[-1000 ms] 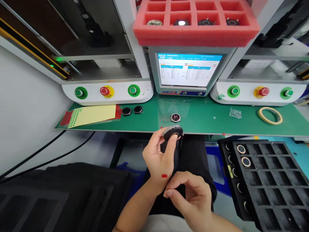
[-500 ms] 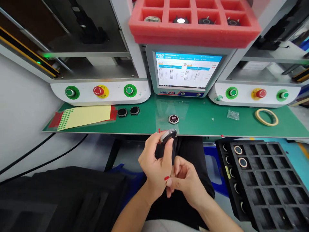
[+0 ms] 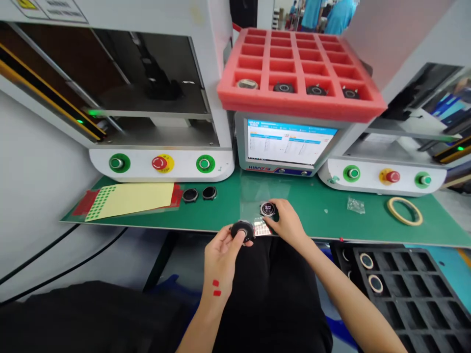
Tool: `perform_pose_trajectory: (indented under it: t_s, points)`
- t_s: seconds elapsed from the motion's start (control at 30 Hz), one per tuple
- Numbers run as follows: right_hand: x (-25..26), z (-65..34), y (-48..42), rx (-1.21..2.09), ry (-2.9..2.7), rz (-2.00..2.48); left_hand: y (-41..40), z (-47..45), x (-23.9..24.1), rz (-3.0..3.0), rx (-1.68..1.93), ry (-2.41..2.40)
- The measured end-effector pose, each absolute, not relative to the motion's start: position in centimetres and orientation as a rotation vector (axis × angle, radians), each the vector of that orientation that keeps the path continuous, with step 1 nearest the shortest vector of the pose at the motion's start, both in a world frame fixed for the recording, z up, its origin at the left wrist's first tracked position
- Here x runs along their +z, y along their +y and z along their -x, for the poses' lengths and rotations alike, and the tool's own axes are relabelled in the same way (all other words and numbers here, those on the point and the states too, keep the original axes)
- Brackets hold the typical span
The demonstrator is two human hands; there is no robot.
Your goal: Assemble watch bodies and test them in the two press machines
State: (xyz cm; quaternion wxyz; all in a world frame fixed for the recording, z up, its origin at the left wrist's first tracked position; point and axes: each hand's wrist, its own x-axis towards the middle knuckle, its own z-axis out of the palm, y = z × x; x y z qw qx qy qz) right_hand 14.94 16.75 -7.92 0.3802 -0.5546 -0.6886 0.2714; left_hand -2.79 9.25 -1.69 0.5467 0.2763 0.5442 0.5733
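Now, far left: a yellow sticker sheet [image 3: 128, 198] lies flat on the green desk [image 3: 331, 220], with two black discs [image 3: 190, 195] just beside its right end.
Left hand: the left hand [image 3: 221, 255] hangs at the desk's front edge, its grip closed, thumb on top and fingertips below pinching a round black case [image 3: 242, 230].
Case look: dark, disc-shaped, held roughly flat; finer detail is too small to tell.
Between the hands: a small shiny foil sheet [image 3: 262, 228] lies on the desk, just right of the case.
Watch body: the watch body [image 3: 267, 209] sits flat on the desk, round, with a metal rim and a dark dial with lit marks.
Relation: the watch body lies up and to the right of the case, near it but apart; the right hand is the nearer one.
Right hand: the right hand [image 3: 289, 225] rests on the desk with its fingertips at the watch body's right edge; whether its grip is pinching or only touching, I cannot tell.
Far right: a tape roll [image 3: 404, 211] lies on the desk; a black tray [image 3: 415, 294] sits below the desk's edge.
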Motion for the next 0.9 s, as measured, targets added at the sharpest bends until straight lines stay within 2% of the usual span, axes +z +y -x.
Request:
perform_pose_trajectory:
  t_s: [0.1,0.2,0.37,0.43,0.53,0.67,0.9]
  points:
    - [-8.0,-14.1,17.2,0.578,-1.812,1.376,9.7,3.0,-0.9,-0.640,1.342,1.254]
    - [-5.8,-14.6,17.3,0.461,-1.820,1.305,10.5,3.2,0.1,-0.613,1.376,1.282]
    - [3.4,-17.4,17.8,0.290,-1.721,1.163,12.3,3.8,1.6,-0.576,1.351,1.246]
    - [7.9,-18.4,18.4,0.384,-1.614,1.069,12.8,4.0,2.2,-0.583,1.337,1.209]
    - [13.7,-19.3,20.4,0.786,-1.311,0.910,13.0,4.2,2.9,-0.577,1.350,1.171]
    - [18.2,-20.1,25.0,1.117,-1.077,0.970,12.7,4.5,3.4,-0.573,1.363,1.151]
    - [19.5,-22.4,32.3,0.840,-0.924,1.315,12.5,5.6,3.0,-0.527,1.361,1.156]
